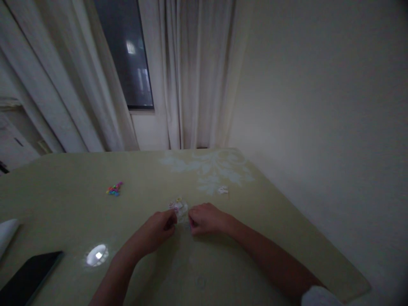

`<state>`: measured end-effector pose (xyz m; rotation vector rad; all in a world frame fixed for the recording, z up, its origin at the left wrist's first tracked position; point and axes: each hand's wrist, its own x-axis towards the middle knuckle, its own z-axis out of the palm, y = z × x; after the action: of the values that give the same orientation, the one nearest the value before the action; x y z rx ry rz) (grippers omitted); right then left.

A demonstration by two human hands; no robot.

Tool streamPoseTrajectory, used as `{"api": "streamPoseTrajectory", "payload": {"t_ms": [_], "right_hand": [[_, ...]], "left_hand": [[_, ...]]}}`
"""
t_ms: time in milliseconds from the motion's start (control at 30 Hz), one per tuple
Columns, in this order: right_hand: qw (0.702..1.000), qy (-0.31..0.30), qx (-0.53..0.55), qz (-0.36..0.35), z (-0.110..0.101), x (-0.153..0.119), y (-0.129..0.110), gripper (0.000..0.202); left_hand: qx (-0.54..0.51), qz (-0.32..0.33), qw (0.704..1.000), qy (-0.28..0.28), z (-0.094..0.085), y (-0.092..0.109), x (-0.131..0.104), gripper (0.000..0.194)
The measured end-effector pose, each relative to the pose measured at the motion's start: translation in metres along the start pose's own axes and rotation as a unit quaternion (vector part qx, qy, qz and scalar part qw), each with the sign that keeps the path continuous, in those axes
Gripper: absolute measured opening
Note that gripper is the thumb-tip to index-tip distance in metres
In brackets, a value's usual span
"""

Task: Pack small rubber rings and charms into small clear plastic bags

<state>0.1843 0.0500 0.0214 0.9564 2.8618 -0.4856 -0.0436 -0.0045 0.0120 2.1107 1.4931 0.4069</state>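
Observation:
Over the middle of the pale green table, my left hand is closed, its fingertips at the near left edge of a small clear plastic packet with tiny coloured bits in it. Just right of the packet, my right hand is curled closed, with a hint of pink at its fingertips. What either hand pinches is too small to make out. A little heap of bright multicoloured pieces lies farther left. Some small white pieces rest beyond my right hand.
A dark flat device lies at the near left, with a white object behind it. A shiny round object or reflection is left of my left forearm. Curtains and a wall border the table.

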Motion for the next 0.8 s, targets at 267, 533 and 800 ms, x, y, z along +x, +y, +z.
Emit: {"api": "streamPoseTrajectory", "payload": {"t_ms": [267,533,800], "right_hand": [[0.998,0.035,0.047,-0.008,0.006,0.006,0.001,0.018],[1.0,-0.003,-0.024,0.009,0.003,0.004,-0.005,0.018],[0.997,-0.028,-0.076,0.005,-0.003,0.001,-0.01,0.021]], "left_hand": [[0.034,-0.004,0.999,-0.016,0.001,0.004,0.004,0.033],[0.125,-0.05,0.991,-0.011,0.016,0.013,0.015,0.032],[0.174,-0.1,0.979,-0.037,0.023,0.019,0.009,0.025]]}}
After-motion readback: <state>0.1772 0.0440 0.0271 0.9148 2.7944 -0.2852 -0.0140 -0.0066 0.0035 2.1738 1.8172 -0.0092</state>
